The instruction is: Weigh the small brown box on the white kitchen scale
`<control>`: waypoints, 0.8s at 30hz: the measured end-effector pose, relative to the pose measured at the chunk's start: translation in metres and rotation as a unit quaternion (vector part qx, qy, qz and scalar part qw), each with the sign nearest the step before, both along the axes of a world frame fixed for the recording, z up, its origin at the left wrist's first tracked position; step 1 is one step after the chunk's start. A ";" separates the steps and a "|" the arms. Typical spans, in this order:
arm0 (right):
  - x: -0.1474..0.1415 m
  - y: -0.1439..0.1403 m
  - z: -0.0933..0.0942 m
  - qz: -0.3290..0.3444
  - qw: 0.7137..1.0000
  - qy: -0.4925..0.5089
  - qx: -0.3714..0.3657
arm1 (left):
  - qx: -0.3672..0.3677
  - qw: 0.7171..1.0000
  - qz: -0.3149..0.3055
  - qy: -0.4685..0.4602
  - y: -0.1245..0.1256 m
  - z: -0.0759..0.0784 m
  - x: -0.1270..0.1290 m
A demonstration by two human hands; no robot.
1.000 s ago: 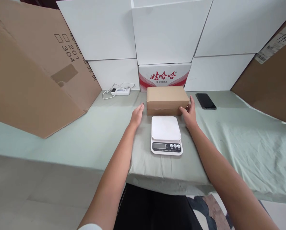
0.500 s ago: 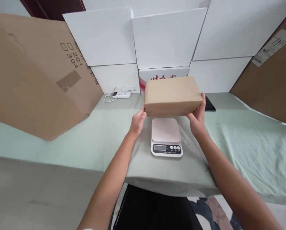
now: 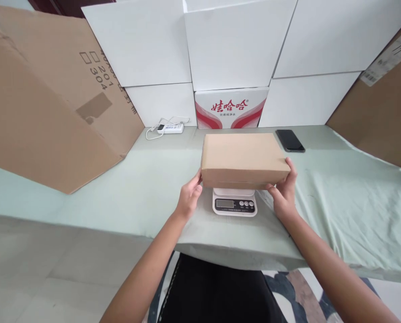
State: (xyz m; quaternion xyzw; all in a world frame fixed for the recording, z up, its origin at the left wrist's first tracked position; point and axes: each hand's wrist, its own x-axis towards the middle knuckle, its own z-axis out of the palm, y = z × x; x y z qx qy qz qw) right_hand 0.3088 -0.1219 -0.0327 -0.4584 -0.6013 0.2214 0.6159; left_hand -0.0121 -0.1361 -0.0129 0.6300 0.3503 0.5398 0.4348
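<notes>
A brown cardboard box (image 3: 242, 154) is held level between my two hands, right over a white kitchen scale (image 3: 234, 211). My left hand (image 3: 189, 196) grips the box at its left front corner, fingers curled at the side. At the opposite end, my right hand (image 3: 284, 190) holds the right front corner, with its thumb on the front face. The box covers most of the scale's weighing plate; the display and buttons show in front. Whether the box's underside touches the plate, I cannot tell.
Behind the box stands a white carton with red print (image 3: 230, 107), below stacked white panels (image 3: 237, 49). A black phone (image 3: 290, 141) lies to its right, and a white power strip with cable (image 3: 170, 128) to the left. Large cardboard sheets (image 3: 52, 98) flank the green-covered table (image 3: 136, 197).
Both hands have brought the box down and nearer to me, over the scale's plate. The red-printed carton and the phone, partly hidden before, now show fully.
</notes>
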 end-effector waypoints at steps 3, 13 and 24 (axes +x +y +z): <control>0.000 -0.001 0.003 -0.007 1.000 -0.005 0.002 | -0.005 1.000 0.000 0.001 -0.001 -0.001 0.000; 0.017 0.004 0.018 -0.117 0.980 0.128 0.095 | 0.007 0.973 0.204 -0.103 0.016 -0.008 -0.027; -0.001 -0.002 0.015 0.011 0.997 0.075 -0.021 | -0.023 0.999 0.042 0.000 0.005 -0.004 -0.010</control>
